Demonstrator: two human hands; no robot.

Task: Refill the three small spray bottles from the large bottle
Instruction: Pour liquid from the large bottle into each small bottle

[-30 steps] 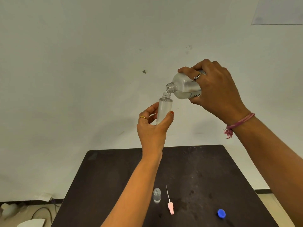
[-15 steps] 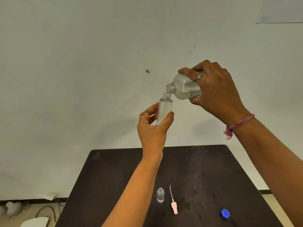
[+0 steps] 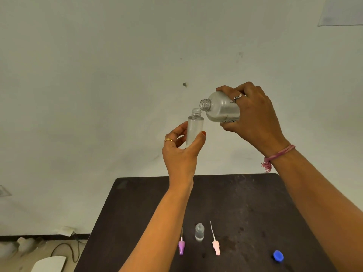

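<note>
**Inspector:** Your left hand grips a small spray bottle upright, thumb on one side and fingers on the other. Its neck is open, with no sprayer fitted.

**Operator:** And the right?

**Inspector:** Your right hand is wrapped round the large bottle, fingers over the top and thumb beneath. You hold it tipped, its uncapped mouth pointing left and sitting just above and to the right of the small bottle's neck. The two mouths are close. I cannot tell whether they touch, nor whether liquid is passing between them.

**Operator:** What is on the table?

**Inspector:** On the dark table, near its front edge, a second small bottle stands upright without a sprayer, clear liquid in its lower part. A purple sprayer head lies just to its left and a pink sprayer head just to its right, each with its dip tube pointing away from you. A blue cap lies well apart, to the right, under your right forearm.

**Operator:** The third small bottle?

**Inspector:** Not visible in this view.
</note>
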